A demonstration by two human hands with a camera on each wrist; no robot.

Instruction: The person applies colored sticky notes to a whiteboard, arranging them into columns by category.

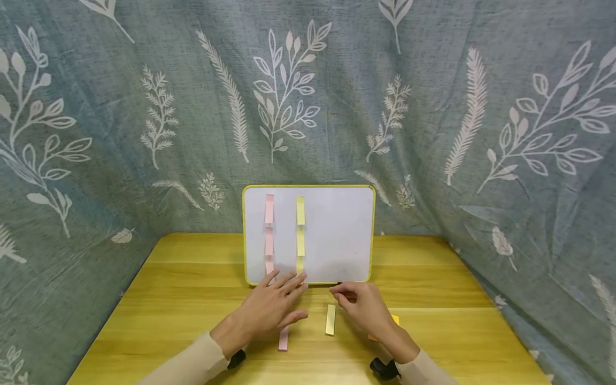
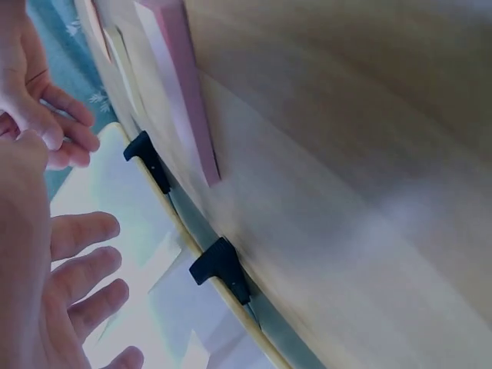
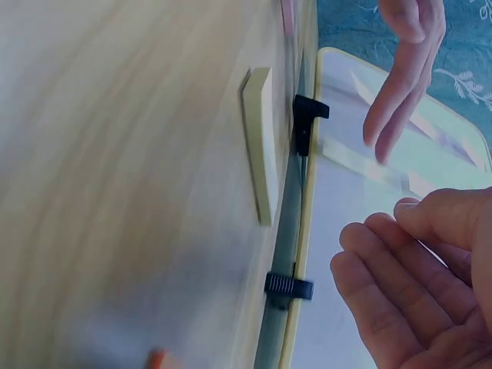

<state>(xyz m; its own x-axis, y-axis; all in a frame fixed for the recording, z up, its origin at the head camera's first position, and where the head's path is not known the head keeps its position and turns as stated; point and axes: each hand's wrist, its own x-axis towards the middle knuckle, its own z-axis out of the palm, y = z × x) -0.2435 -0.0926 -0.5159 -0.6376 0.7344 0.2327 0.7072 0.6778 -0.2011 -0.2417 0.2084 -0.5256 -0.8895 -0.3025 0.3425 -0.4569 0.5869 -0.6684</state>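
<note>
A whiteboard (image 1: 339,235) with a yellow rim stands propped on the table. Pink sticky strips (image 1: 269,208) run down its left part, with yellow sticky strips (image 1: 300,210) in a second column. My left hand (image 1: 271,307) spreads its fingers before the lower ends of both columns, partly hiding them. Near the board's bottom edge my right hand (image 1: 363,307) is loosely curled, thumb close to the index finger, nothing showing between them. Between the hands lies a pad of yellow strips (image 1: 330,320). A pink pad (image 1: 283,340) lies below my left hand, partly covered.
An orange pad (image 1: 395,320) peeks out from behind my right hand. Black feet (image 2: 221,269) hold the board's lower edge. A patterned grey-green cloth (image 1: 337,107) hangs behind and at both sides of the wooden table (image 1: 192,283).
</note>
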